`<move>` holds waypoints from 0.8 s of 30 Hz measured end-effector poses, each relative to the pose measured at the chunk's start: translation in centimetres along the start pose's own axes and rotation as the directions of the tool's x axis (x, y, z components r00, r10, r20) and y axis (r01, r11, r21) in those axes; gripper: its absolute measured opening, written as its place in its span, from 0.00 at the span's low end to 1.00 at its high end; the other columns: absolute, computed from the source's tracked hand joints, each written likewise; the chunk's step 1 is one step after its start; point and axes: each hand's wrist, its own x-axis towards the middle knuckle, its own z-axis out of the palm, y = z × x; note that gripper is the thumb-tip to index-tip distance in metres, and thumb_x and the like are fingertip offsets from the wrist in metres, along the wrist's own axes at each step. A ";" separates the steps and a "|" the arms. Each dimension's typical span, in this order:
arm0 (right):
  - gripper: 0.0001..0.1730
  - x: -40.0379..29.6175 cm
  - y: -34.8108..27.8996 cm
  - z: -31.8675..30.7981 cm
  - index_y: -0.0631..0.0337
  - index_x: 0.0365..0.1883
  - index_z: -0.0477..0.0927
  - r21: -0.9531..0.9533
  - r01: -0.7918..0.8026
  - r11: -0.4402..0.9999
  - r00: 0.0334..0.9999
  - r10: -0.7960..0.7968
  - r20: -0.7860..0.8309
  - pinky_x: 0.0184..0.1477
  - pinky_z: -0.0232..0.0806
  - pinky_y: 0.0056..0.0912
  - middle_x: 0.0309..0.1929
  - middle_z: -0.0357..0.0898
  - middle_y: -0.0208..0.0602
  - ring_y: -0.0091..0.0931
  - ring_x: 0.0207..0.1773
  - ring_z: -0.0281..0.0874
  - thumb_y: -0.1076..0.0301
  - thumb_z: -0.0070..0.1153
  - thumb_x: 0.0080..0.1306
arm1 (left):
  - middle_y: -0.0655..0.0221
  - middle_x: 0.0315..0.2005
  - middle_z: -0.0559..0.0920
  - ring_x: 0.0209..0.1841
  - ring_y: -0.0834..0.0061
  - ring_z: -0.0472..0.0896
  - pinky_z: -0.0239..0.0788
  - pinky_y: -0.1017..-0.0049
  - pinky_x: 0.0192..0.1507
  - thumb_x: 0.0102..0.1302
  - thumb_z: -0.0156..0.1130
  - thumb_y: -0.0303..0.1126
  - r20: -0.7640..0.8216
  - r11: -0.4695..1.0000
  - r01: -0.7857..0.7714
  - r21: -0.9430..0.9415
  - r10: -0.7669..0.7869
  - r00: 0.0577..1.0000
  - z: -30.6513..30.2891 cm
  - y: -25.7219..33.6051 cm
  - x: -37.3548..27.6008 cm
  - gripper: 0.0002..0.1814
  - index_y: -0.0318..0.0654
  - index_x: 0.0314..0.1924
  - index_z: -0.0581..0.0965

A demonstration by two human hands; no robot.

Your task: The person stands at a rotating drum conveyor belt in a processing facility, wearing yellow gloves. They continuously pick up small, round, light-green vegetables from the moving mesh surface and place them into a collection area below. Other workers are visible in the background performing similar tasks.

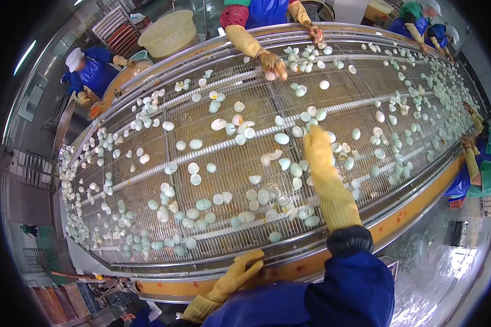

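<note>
My right hand [318,149], in a yellow rubber glove, reaches out over a wire-mesh conveyor belt [229,180] strewn with broken eggshells. Its fingers are blurred and lie among pale green and white shells; whether they grip one is hidden. Near the belt's front rail, my left hand [245,269] wears a matching glove, thumb and fingers apart, with nothing in it. Between the hands lie a pale green shell [275,237] and, further up, a cluster of shells [263,196]. A whole-looking egg [282,138] rests left of my right hand's fingertips.
A metal rail and an orange-brown trough [376,233] border the belt's near side. Across it, a co-worker's gloved hand [273,65] touches a shell. More co-workers stand at the far right and upper left. A large tub [167,34] stands behind. Shells crowd both belt ends.
</note>
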 end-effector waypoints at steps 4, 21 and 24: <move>0.10 3.3 4.7 4.7 0.61 0.42 0.78 -0.214 -0.305 0.928 0.889 0.358 0.287 0.51 0.71 0.52 0.43 0.82 0.53 0.50 0.51 0.80 0.66 0.53 0.67 | 0.63 0.55 0.80 0.56 0.76 0.77 0.68 0.74 0.60 0.75 0.58 0.35 -0.033 0.981 0.137 -0.136 -0.142 0.989 -0.1 0.5 5.1 0.21 0.30 0.62 0.73; 0.20 -18.8 -4.5 -6.1 0.57 0.55 0.79 0.587 -0.647 0.487 0.651 -0.048 0.757 0.52 0.72 0.31 0.45 0.81 0.38 0.29 0.49 0.79 0.78 0.46 0.67 | 0.71 0.36 0.81 0.31 0.81 0.79 0.73 0.78 0.37 0.75 0.56 0.36 -0.098 0.782 -0.007 -0.623 -0.070 0.993 6.8 3.2 10.6 0.13 0.37 0.53 0.73; 0.19 -18.0 -3.7 -9.7 0.59 0.54 0.78 0.548 -0.522 0.653 0.619 -0.151 0.770 0.49 0.74 0.30 0.45 0.81 0.38 0.27 0.47 0.80 0.80 0.46 0.66 | 0.72 0.34 0.79 0.31 0.80 0.78 0.72 0.78 0.36 0.75 0.55 0.35 -0.216 0.896 0.041 -0.443 -0.151 0.965 9.1 5.9 8.4 0.11 0.39 0.51 0.74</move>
